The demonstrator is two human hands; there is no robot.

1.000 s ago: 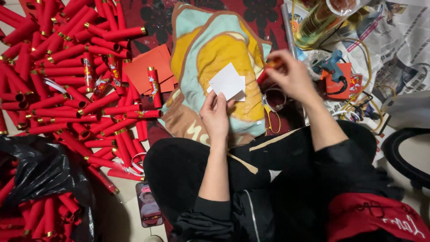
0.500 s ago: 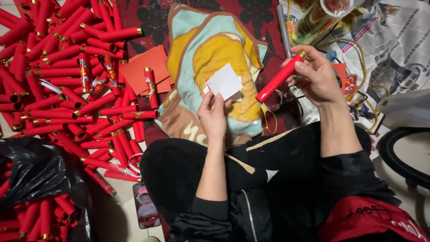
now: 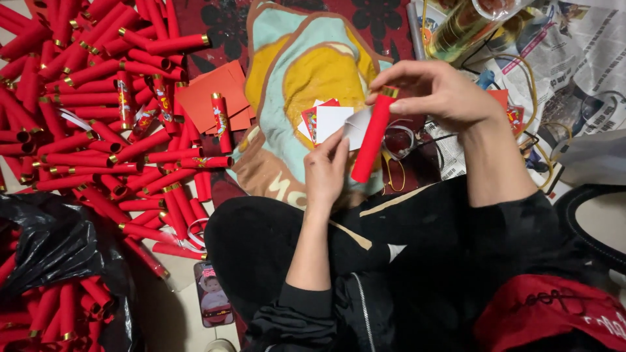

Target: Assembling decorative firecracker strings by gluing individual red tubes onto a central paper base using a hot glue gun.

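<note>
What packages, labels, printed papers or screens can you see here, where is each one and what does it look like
Phone: on the floor by the knee, upright rectangle, screen lit with a photo.
Label sheets: in the left hand, white backs, red printed edge.
Red tube: held by the right hand, plain red, gold end.
Labelled tubes: in the pile at left, red with patterned bands.
Newspaper: top right, grey print, spread flat.

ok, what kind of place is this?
Likely a home floor used as a craft workspace: a heap of red paper tubes, spread newspaper, and a phone lie around a seated person.
</note>
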